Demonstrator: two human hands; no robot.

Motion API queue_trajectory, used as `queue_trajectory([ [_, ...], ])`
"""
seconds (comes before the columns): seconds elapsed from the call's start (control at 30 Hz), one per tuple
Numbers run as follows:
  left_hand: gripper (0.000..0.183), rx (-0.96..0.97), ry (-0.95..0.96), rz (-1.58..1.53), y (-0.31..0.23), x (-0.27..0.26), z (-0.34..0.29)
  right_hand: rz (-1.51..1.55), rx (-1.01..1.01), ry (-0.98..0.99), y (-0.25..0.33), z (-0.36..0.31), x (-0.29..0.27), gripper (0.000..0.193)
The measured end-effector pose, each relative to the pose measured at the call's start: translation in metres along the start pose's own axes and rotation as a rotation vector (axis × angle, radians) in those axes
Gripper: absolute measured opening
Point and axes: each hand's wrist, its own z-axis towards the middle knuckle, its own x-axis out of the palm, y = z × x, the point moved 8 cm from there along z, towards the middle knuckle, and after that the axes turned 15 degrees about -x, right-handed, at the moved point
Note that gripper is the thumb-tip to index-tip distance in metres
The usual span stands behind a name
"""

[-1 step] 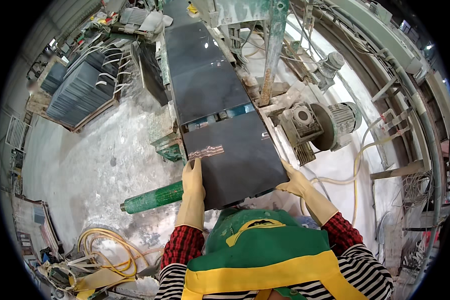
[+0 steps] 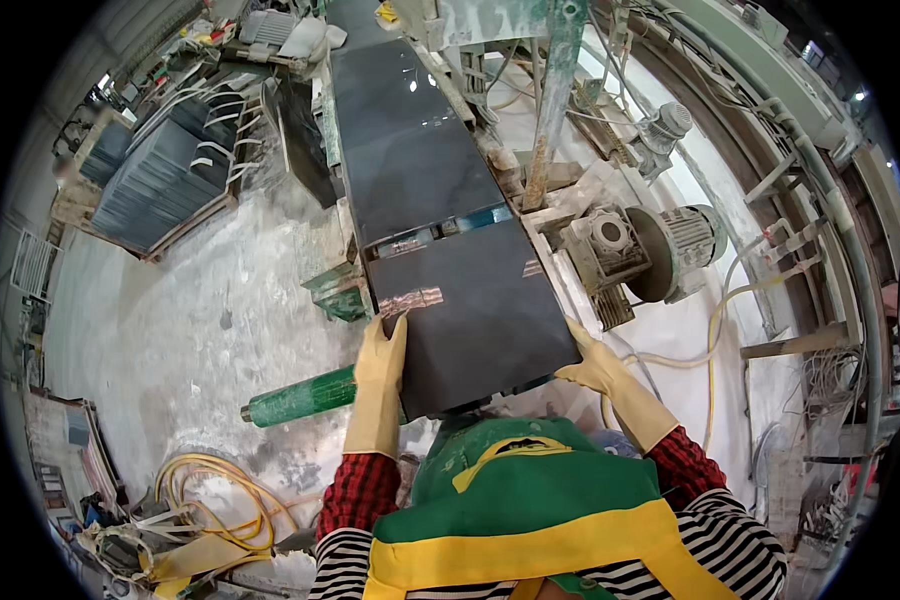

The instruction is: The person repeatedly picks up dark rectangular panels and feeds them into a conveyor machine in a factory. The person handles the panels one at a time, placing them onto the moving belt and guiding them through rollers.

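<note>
Head: grn roller [image 2: 300, 398] nr slab [image 2: 480, 335]

The left hand [image 2: 378, 362], in a cream glove, has shifted slightly outward, to the person's left. Its thumb [image 2: 398, 330] and fingers [image 2: 372, 332] have spread: a clear notch now separates them, where earlier they lay closer together. The left forearm has moved outward with the hand, taking the red checked sleeve [image 2: 358, 490] along, and the glove now hides a little more of the inner end of the green roller [image 2: 300, 400]. On the dark slab [image 2: 480, 320] between the hands, the bright streaked reflection [image 2: 410, 300] near the left edge has become slightly shorter, and the small one [image 2: 532, 268] at the right edge has changed shape.
</note>
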Motion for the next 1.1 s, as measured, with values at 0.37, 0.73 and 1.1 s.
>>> queue_trajectory([
  [0.37,0.106,0.569,0.281,0.247,-0.004,-0.009,-0.062,-0.703,-0.505,-0.178,0.090,-0.004,-0.017,0.089],
  [0.73,0.096,0.663,0.201,0.215,0.008,0.018,-0.058,-0.617,-0.600,-0.181,0.075,0.033,-0.015,0.092],
  [1.1,0.096,0.633,0.203,0.255,0.000,0.016,-0.039,-0.561,-0.619,-0.187,0.069,0.052,-0.016,0.092],
])
